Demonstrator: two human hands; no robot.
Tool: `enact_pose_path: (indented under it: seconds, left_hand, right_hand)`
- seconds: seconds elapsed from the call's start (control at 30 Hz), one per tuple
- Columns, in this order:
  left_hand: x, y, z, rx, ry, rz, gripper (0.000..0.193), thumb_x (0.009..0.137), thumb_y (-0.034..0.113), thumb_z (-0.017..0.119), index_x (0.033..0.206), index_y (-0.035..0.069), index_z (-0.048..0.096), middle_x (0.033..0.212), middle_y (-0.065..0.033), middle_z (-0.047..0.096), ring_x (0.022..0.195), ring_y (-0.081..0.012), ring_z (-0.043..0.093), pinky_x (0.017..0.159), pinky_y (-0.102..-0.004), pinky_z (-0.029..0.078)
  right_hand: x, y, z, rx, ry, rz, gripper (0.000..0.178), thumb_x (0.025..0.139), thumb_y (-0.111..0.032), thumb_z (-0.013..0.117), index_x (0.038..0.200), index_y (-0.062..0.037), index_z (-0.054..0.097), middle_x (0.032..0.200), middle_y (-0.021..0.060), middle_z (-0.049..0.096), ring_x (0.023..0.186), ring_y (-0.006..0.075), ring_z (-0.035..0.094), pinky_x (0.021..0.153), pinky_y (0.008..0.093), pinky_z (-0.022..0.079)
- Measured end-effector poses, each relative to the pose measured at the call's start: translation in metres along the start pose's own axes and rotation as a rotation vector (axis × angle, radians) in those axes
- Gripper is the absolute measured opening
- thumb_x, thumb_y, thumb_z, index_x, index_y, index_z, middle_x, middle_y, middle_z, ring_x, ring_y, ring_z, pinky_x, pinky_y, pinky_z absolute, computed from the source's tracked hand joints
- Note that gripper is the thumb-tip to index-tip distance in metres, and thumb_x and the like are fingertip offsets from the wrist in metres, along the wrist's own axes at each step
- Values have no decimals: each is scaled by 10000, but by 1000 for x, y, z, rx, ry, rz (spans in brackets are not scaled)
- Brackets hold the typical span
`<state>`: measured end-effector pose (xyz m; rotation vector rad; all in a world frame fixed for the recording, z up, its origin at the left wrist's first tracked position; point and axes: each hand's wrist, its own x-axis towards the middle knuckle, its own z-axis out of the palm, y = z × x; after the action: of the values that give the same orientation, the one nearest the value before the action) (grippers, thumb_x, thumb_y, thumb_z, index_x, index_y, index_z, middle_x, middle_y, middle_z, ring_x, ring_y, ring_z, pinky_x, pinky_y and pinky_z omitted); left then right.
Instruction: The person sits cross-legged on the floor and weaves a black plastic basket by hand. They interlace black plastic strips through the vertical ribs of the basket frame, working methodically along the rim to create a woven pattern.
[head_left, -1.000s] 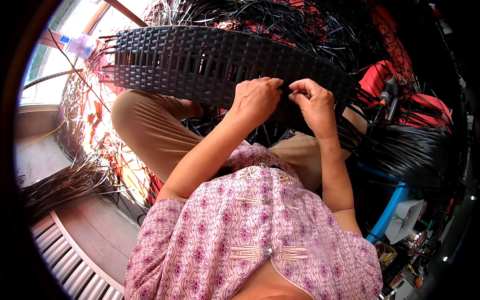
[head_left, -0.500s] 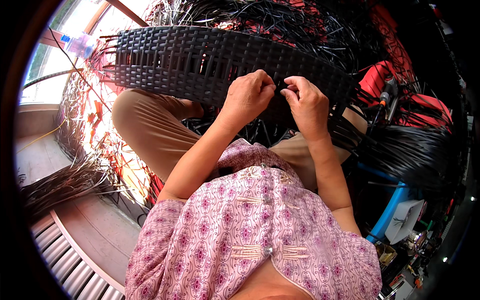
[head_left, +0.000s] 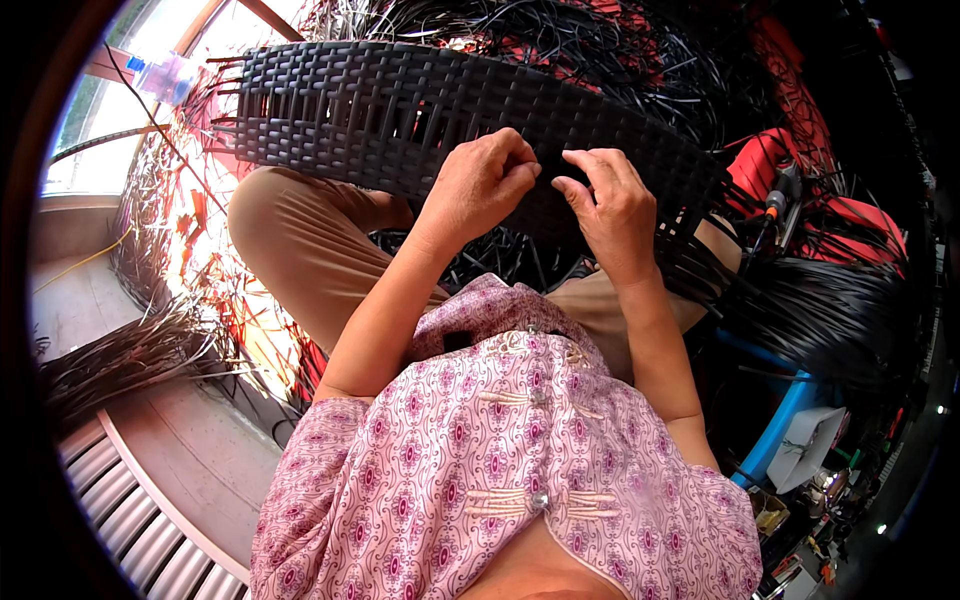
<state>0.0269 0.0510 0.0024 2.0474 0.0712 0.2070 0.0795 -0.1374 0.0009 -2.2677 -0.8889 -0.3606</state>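
A long curved panel of dark woven strips (head_left: 350,105) lies across my lap, with gaps in the weave at its left part. Over its near side, my left hand (head_left: 482,185) is closed in a pinch, thumb against curled fingers; whatever is between them is too small or hidden to make out. Opposite it, my right hand (head_left: 612,205) is held above the panel, thumb and forefinger apart with nothing seen between them. Loose strip ends stick out at the panel's left and right ends.
A thick bundle of black strips (head_left: 825,310) fans out at my right, near a tool with an orange band (head_left: 775,203) on red cloth. More tangled black strips (head_left: 600,60) lie beyond the panel. Another strip bundle (head_left: 130,365) rests at left. A blue-capped clear bottle (head_left: 165,80) stands by the window.
My right thumb and forefinger have parted. My left hand has shifted slightly left, widening the space between both hands. The view has moved a little.
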Motion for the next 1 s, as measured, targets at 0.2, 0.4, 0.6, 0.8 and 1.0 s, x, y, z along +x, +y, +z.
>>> enact_pose_path:
  seconds: [0.2,0.4,0.6,0.8,1.0]
  left_hand:
    - [-2,-2,-2,-55,-15,12,131,896,108,726,921,-7,667,753,-32,639,651,-75,602,581,-246,484]
    - [-2,1,-4,-333,-87,-137,98,902,92,732,913,7,684,772,5,649,673,-42,591,595,-208,491]
    - [-2,-5,-1,-383,-85,-156,77,907,75,733,913,12,689,795,17,652,709,-31,590,619,-205,511]
    - [-1,-8,2,-444,-111,-174,88,915,77,731,916,5,682,817,16,656,731,-32,595,629,-199,518]
    - [-2,-13,4,-505,-140,-228,118,932,88,721,1001,-7,711,852,4,680,725,-42,600,649,-199,523]
  right_hand:
    - [8,5,3,123,-78,-12,167,819,-129,778,968,-90,714,913,70,669,830,271,667,693,386,535]
    - [7,12,1,398,-150,104,174,811,-135,808,940,-56,721,881,72,689,761,235,672,671,330,519]
    - [8,12,3,438,-160,132,167,801,-120,822,917,-41,732,844,78,687,737,212,665,661,316,512]
    - [6,14,2,475,-167,155,157,803,-112,820,906,-33,732,836,78,689,730,213,665,660,316,509]
    - [5,12,3,442,-178,146,158,803,-115,819,909,-36,733,835,82,686,727,220,664,657,329,505]
